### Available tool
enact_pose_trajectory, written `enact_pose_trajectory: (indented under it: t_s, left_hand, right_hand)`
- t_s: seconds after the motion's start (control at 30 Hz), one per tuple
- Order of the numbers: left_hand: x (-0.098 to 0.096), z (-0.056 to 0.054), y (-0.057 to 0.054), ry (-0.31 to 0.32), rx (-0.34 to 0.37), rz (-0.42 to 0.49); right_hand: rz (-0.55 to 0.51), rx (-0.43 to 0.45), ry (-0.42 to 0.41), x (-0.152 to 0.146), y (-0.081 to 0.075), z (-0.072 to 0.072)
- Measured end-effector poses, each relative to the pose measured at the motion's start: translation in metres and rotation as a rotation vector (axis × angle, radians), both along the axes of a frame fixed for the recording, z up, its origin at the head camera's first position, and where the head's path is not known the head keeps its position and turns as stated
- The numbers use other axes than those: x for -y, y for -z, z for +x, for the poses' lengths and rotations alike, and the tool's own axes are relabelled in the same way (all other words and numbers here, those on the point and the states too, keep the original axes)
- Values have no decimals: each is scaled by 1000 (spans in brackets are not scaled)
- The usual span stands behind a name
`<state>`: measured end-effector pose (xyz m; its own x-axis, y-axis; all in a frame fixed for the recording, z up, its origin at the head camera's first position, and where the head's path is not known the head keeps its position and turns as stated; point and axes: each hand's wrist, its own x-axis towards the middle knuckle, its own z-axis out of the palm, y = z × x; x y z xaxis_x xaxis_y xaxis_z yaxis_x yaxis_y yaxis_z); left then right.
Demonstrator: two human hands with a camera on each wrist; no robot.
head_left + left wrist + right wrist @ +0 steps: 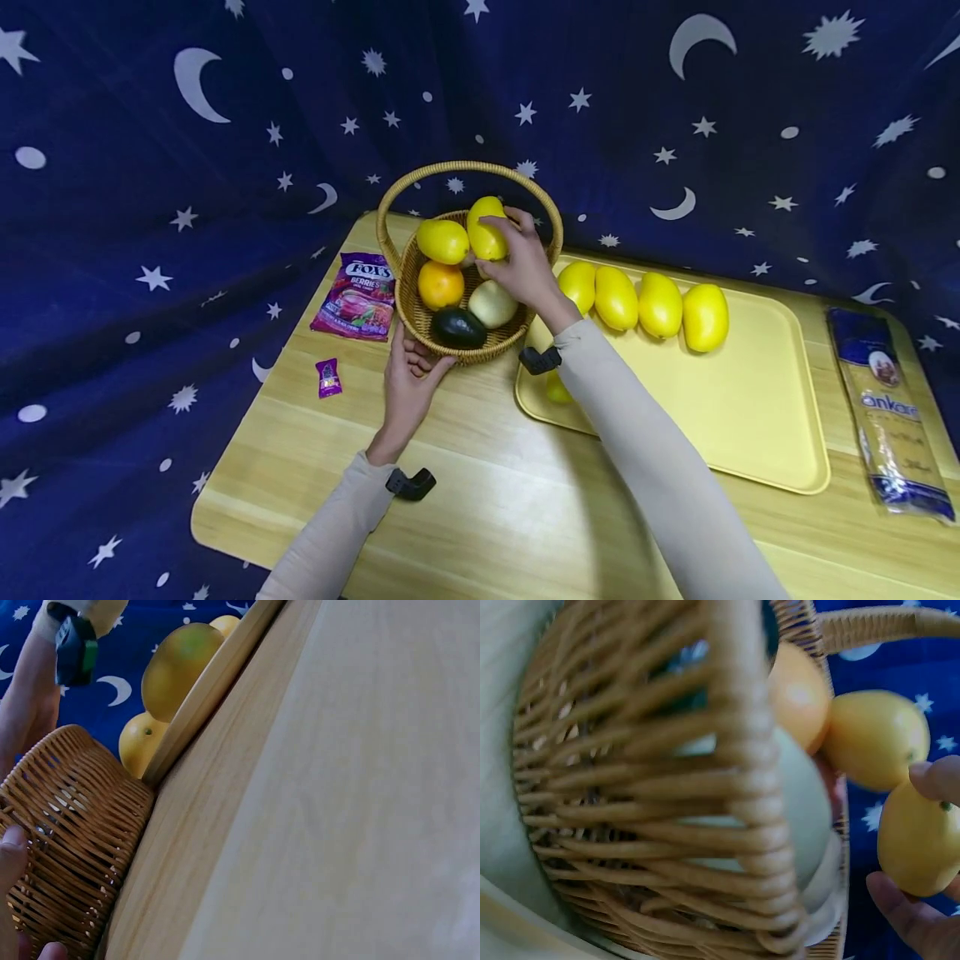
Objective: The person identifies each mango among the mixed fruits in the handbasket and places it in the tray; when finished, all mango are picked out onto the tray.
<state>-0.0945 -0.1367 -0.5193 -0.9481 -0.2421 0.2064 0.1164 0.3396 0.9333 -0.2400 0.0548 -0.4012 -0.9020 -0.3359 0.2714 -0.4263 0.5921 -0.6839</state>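
A wicker basket (472, 354) with a tall arched handle stands on the wooden table. Inside are a yellow mango (442, 242), an orange (441, 286), a dark avocado (459, 327) and a pale round fruit (492, 304). My right hand (521, 258) pinches another yellow mango (486, 229) between thumb and fingers, at the far side of the basket. In the right wrist view this held mango (919, 844) overlaps the other one. My left hand (408, 383) holds the basket's near wall from outside, thumb and fingers spread against the wicker (82, 847).
A yellow tray (750, 417) to the right bears several mangoes (660, 306); my right forearm crosses over it. A pasta packet (888, 408) lies at the far right. Left of the basket are a purple candy bag (356, 298) and one small wrapped candy (328, 377).
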Motion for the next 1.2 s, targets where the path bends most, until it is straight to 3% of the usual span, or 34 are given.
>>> enact_pose_trajectory:
  t_s: [0.23, 0.37, 0.7, 1.0, 1.2]
  left_hand:
    - [3, -1, 5, 20, -46, 11]
    - [4, -2, 6, 22, -62, -2]
    - [3, -1, 2, 19, -43, 13]
    - [2, -1, 0, 15, -22, 23]
    - [1, -1, 0, 15, -42, 18]
  right_hand:
    - [-82, -82, -15, -9, -5, 20]
    - [-78, -152, -39, -16, -7, 34]
    - [-133, -234, -85, -43, -6, 80]
    - [-134, -290, -20, -82, 10, 111]
    - [-129, -278, 25, -110, 24, 129]
